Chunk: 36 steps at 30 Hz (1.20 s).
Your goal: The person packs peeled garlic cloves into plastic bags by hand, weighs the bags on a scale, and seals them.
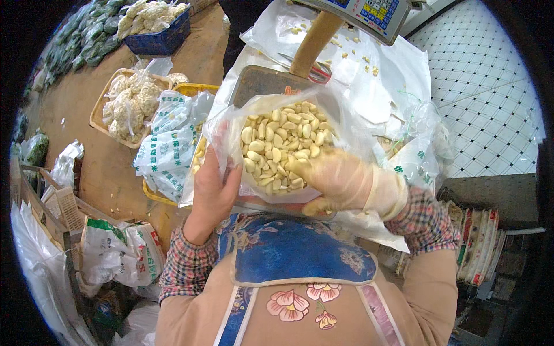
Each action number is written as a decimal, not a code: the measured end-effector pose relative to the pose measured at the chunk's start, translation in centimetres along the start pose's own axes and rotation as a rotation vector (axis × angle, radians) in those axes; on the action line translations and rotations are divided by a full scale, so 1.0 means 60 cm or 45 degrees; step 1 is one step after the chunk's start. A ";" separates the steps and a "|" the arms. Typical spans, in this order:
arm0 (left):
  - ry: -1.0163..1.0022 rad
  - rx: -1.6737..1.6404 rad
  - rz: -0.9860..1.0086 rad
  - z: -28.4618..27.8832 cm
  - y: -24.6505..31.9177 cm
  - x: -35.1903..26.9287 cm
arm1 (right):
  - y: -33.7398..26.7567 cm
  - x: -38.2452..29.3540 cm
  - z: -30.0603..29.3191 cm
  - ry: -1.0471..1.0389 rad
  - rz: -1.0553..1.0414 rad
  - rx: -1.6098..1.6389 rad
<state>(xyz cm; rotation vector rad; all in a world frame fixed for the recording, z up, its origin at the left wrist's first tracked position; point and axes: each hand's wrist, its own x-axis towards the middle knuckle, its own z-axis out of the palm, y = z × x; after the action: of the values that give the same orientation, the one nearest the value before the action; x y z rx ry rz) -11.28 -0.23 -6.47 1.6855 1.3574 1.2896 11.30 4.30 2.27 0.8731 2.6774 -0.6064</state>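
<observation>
A clear plastic bag [281, 197] of peeled garlic cloves [277, 142] rests on the metal platform of a weighing scale [253, 82], its mouth spread wide. My bare left hand [214, 190] grips the bag's left edge, thumb on the near side and fingers partly behind the film. My right hand [342, 179], in a pale translucent glove, is blurred at the near right of the bag. Its fingertips reach over the cloves, and another gloved digit is lower, near the platform's front edge. Whether it pinches anything is hidden.
Beyond the platform rise the scale's post [314, 43] and keypad display [368, 13]. Red-handled scissors [319, 73] lie beside the post. Printed bags [166, 147] fill a yellow crate [197, 88] at left. A tan basket [97, 108] and blue crate [160, 39] hold bagged goods.
</observation>
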 end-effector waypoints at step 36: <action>-0.130 -0.297 -0.169 -0.008 0.034 -0.021 | 0.085 0.034 -0.004 0.111 0.478 -0.121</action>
<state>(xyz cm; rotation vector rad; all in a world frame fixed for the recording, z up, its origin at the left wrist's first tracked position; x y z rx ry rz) -11.02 -2.10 -4.89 1.4573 1.1890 1.2178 12.77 9.21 0.17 1.3557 2.4919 -0.3577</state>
